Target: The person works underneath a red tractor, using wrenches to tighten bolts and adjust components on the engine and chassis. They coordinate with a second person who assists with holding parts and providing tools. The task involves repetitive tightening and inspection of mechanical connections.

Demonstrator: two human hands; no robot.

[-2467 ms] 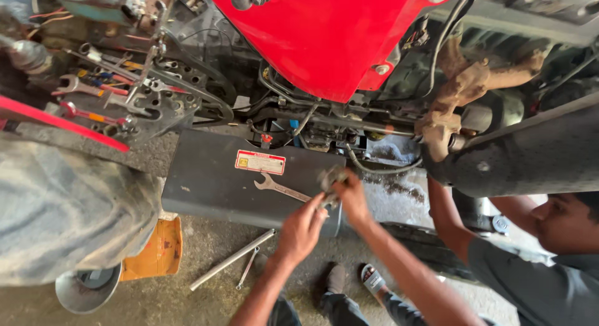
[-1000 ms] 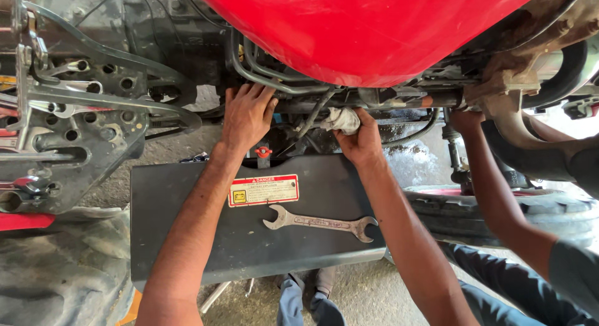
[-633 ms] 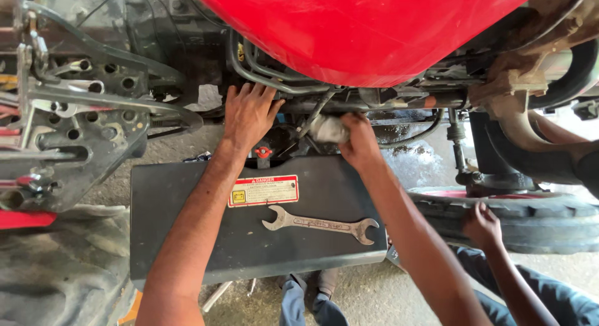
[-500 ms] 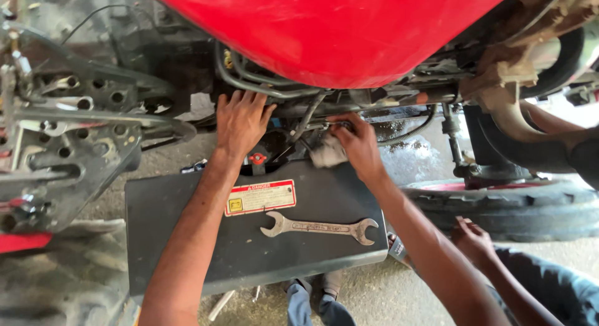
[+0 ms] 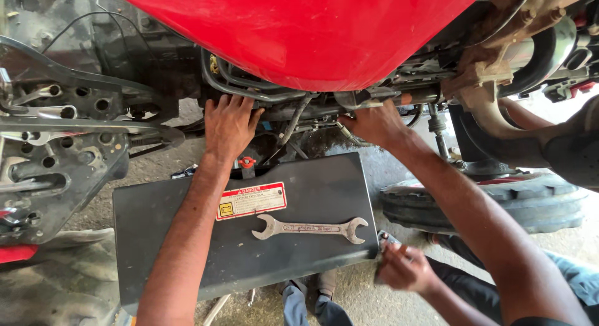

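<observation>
The left hand (image 5: 228, 123) lies flat with fingers spread against the pipes (image 5: 249, 89) under the red tank (image 5: 299, 26), gripping nothing. The right hand (image 5: 374, 121) is curled at a metal fitting (image 5: 359, 100) at about 1 o'clock from the black cover (image 5: 187, 251); whether the fingers clamp it I cannot tell, since they wrap out of sight. A braided hose (image 5: 349, 137) hangs just below that hand. A wrench (image 5: 310, 228) lies loose on the cover, near its 3 o'clock edge, just beside a warning label (image 5: 251, 200).

The cover looks tilted, so a knock from either forearm could slide the wrench off toward the co-worker's hand (image 5: 402, 270), which hovers at the cover's 4 o'clock corner. The right hand works in a cramped gap; a slip there could skin knuckles on the bracket above. The left arm crosses the label and could drag over the cover.

Compared with half a second ago, the right hand has moved up from the cover's top edge to the fitting, the pale part it held no longer shows, and the co-worker's hand has come closer to the cover.
</observation>
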